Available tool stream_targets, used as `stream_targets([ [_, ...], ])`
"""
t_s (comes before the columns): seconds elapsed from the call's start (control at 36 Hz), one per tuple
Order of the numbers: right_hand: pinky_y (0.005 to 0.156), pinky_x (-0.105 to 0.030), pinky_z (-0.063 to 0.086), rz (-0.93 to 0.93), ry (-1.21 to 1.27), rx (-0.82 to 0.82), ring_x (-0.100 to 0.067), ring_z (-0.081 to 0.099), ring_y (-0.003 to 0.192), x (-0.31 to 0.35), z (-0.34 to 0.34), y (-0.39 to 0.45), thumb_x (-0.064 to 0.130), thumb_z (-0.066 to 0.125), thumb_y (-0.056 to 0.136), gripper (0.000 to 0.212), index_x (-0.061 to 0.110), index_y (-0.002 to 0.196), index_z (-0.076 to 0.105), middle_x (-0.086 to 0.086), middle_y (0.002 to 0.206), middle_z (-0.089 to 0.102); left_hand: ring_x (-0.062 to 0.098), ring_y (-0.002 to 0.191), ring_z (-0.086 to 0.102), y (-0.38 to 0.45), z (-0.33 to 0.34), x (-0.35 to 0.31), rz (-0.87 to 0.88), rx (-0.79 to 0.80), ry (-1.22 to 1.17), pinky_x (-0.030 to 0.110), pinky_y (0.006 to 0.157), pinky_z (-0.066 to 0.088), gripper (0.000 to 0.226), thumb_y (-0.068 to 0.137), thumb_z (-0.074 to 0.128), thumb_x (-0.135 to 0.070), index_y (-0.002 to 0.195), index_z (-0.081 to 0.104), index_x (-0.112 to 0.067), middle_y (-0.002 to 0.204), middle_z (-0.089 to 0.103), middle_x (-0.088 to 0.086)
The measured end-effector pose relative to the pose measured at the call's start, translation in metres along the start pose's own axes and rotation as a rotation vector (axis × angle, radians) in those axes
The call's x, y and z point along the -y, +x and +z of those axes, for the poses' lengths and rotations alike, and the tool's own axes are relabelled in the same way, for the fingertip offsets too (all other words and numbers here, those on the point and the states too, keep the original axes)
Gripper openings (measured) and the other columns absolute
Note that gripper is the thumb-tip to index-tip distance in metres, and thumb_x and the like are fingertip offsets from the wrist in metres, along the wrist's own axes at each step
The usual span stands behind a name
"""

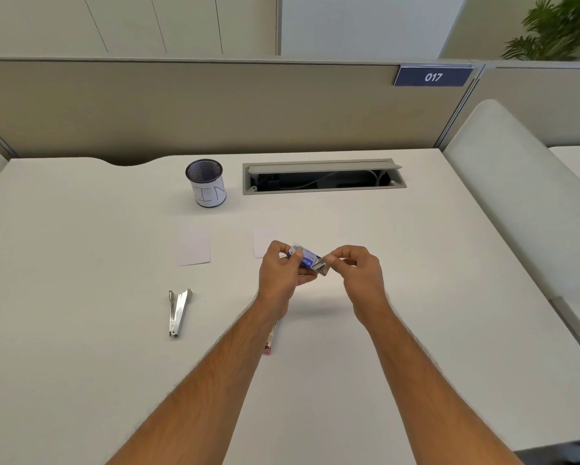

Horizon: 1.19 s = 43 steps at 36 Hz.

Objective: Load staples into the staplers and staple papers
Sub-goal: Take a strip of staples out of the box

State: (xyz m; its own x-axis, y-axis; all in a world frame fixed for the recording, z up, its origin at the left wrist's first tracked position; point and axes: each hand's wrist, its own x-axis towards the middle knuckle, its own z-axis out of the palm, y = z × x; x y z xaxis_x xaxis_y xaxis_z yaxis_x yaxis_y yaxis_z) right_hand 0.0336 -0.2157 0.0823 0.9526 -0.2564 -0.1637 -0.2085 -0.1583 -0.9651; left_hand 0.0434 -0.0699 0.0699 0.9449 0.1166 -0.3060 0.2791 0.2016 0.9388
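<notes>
Head view shows our left hand (pixel 279 272) gripping the small, light blue cardboard staple box (pixel 304 257) while our right hand (pixel 357 272) pinches its flimsy open end flap, best held by its sides.

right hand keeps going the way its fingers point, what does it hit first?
The right hand points left and already pinches the open end of the staple box; just beyond is the left hand holding it.

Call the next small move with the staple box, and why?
Probably draw a staple strip out of the box's open end with the right hand. The left hand grips the staple box, the right pinches at its open end, and the silver stapler lies open, apparently unloaded.
</notes>
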Motion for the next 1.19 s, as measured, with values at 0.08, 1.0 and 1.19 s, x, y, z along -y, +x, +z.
stream_targets([
  [0.08,0.08,-0.029,0.046,0.041,0.057,0.007,-0.012,0.059,0.086,0.005,-0.003,0.002,0.017,0.075,0.088,0.009,0.011,0.095,0.073,-0.008,0.105,0.075,0.03,0.079,0.079,0.0,0.0,0.0,-0.011,-0.004,-0.007,0.038,0.07,0.065,0.015,0.104,0.056,-0.014,0.11,0.05,-0.001,0.097,0.075,0.021],
  [1.0,0.056,-0.025,0.044,0.29,0.393,0.321,-0.013,0.051,0.066,-0.02,-0.01,0.005,0.008,0.073,0.089,0.008,0.006,0.091,0.08,-0.011,0.089,0.071,0.032,0.085,0.076,0.006,-0.003,0.001,0.01,-0.036,0.034,0.039,0.073,0.065,0.018,0.102,0.056,-0.013,0.119,0.051,-0.008,0.1,0.074,0.02],
  [1.19,0.054,-0.026,0.041,0.242,0.308,0.224,-0.015,0.045,0.065,-0.023,-0.007,0.007,0.003,0.072,0.089,0.007,0.001,0.089,0.079,-0.013,0.085,0.071,0.032,0.086,0.076,0.005,-0.002,0.002,0.045,-0.008,0.072,0.036,0.073,0.065,0.014,0.101,0.058,-0.01,0.115,0.055,-0.008,0.095,0.075,0.018],
])
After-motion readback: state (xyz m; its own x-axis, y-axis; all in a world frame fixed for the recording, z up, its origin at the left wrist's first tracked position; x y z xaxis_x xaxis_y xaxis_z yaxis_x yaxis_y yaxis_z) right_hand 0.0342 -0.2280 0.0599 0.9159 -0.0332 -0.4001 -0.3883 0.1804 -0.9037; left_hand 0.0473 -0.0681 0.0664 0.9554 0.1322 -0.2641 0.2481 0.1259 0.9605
